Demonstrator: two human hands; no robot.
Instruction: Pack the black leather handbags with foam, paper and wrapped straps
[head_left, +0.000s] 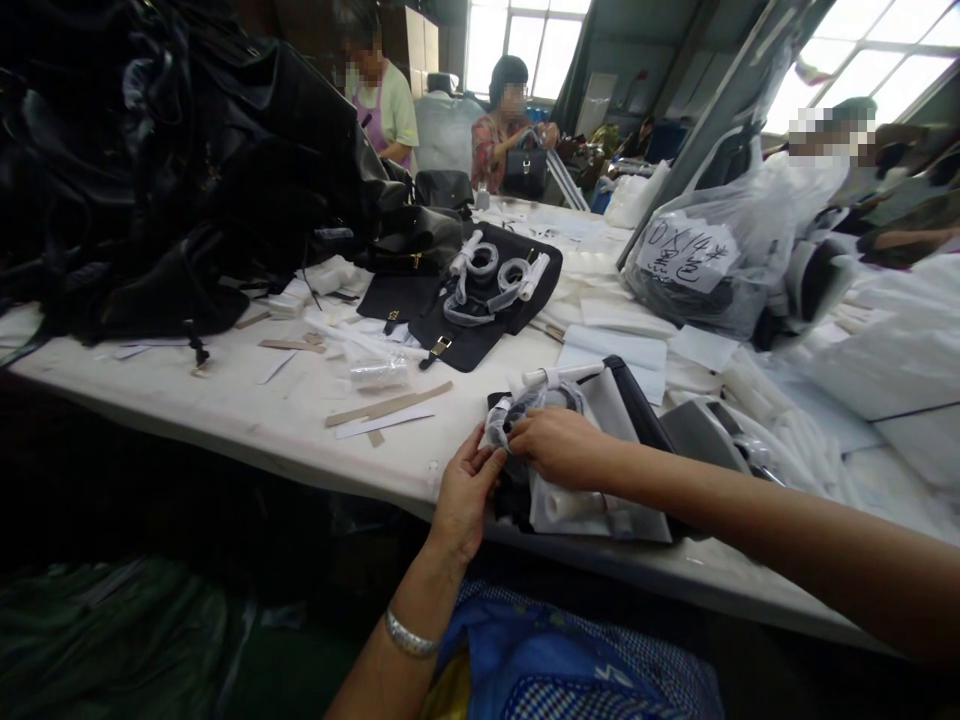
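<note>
A black handbag (636, 400) lies near the table's front edge, with a pale sheet (641, 520) over part of it. Its handle (496, 422) is wrapped in clear plastic film and curves up at the bag's left side. My right hand (559, 447) reaches in from the right, its fingers closed on the wrapped handle. From below, my left hand (463, 500) holds the same handle between thumb and fingers at its lower left. White foam tubes (574, 503) lie on the bag near my right hand. The fingertips partly hide the film.
Another black bag with wrapped handles (480, 335) lies further back. Black bags pile up at the left (187, 150). A marked plastic sack (697, 260) stands at the right. Cardboard strips (390, 403) and a plastic roll (379, 373) lie on the table (247, 410). Other people work behind.
</note>
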